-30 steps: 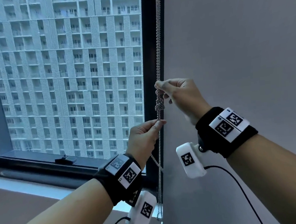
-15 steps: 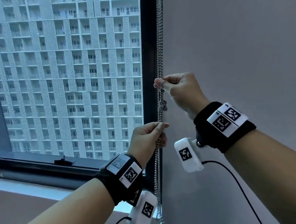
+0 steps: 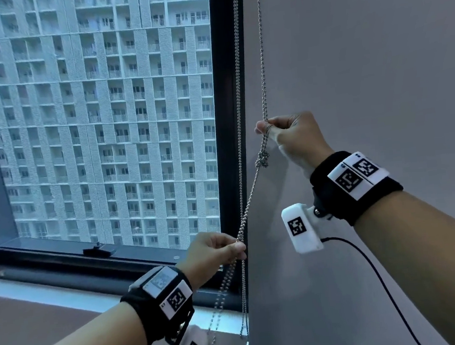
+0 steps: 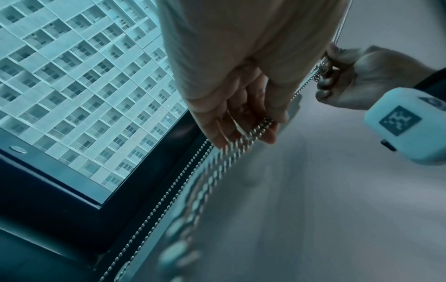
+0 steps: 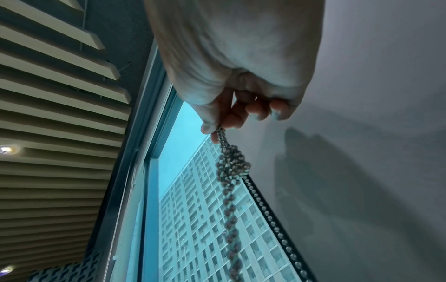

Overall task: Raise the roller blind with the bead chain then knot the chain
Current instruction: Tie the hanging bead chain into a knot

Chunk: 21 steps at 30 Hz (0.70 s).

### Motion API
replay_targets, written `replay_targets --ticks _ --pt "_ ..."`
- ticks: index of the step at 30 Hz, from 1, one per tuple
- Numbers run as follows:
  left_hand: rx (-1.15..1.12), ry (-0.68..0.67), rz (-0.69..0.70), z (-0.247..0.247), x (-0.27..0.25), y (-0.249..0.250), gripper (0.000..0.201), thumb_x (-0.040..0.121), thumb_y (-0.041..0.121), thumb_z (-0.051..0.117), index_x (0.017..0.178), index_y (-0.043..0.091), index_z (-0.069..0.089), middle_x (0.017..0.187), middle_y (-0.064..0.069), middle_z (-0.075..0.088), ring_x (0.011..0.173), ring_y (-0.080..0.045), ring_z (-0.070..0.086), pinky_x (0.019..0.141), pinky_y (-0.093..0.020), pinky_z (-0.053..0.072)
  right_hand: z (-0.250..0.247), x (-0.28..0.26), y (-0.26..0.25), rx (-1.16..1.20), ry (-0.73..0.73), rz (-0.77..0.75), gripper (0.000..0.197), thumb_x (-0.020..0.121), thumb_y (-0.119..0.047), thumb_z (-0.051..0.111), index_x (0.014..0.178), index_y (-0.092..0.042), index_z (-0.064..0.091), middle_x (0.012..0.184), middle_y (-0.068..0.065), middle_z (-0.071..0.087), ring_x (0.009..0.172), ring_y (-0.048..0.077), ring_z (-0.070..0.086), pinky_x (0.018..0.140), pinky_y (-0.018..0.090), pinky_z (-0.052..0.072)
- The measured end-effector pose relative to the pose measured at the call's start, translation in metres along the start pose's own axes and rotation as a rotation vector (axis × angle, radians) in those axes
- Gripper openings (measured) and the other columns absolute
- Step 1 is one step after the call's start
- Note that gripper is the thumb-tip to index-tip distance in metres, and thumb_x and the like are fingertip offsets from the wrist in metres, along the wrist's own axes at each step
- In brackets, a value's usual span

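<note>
Pinching bead chain point(image 3: 237, 93) with right hand point(image 3: 292, 138) just above knot point(image 3: 262, 159); gripping strands below with left hand point(image 3: 214, 250).

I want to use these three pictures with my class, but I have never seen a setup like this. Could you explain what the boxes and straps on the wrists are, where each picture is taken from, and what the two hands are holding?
There is no machine here: a person works with bare hands and wears three cameras. One picture comes from the head, looking at a window. The other two come from small white cameras strapped under each wrist, looking along the fingers. The black wristbands carry printed square markers. The right hand pinches a metal bead chain just above a knot in it. The left hand pinches the chain lower down. The grey sheet on the right appears to be the roller blind.
</note>
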<state>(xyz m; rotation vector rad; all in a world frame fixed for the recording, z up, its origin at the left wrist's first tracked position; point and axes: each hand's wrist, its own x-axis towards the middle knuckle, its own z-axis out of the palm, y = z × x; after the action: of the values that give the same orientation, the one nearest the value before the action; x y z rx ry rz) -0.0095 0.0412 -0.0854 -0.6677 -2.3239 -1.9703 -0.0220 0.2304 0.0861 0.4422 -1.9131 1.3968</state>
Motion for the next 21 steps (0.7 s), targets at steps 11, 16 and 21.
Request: replay_targets --ticks 11,16,21 --pt "-0.269 0.129 0.196 -0.013 0.023 0.105 0.017 0.090 0.012 0.057 0.088 0.000 0.069 0.090 -0.018 0.070 0.088 -0.028 0.065 0.089 -0.042 0.054 0.003 0.003 -0.003 -0.063 -0.040 -0.002 0.011 0.086 -0.026 0.075 0.075 -0.023 0.076 0.071 0.008 0.061 0.067 0.015 0.049 0.065 0.023 0.044" --pt "-0.257 0.215 0.312 -0.013 0.037 0.156 0.016 0.089 0.012 0.059 0.086 0.000 0.070 0.102 -0.026 0.068 0.089 -0.029 0.062 0.094 -0.045 0.050 0.009 0.002 -0.006 -0.061 -0.057 -0.032 0.010 0.086 -0.023 0.075 0.077 -0.024 0.077 0.058 -0.012 0.062 0.057 0.001 0.051 0.065 0.019 0.045" --pt "-0.257 0.249 0.367 -0.009 0.048 0.180 0.014 0.083 0.015 0.068 0.085 0.003 0.072 0.092 -0.023 0.070 0.082 -0.028 0.063 0.088 -0.041 0.052 0.011 -0.002 -0.012 -0.026 -0.101 -0.051 0.006 0.086 -0.022 0.074 0.087 -0.018 0.079 0.063 -0.013 0.067 0.056 -0.003 0.053 0.063 0.013 0.043"
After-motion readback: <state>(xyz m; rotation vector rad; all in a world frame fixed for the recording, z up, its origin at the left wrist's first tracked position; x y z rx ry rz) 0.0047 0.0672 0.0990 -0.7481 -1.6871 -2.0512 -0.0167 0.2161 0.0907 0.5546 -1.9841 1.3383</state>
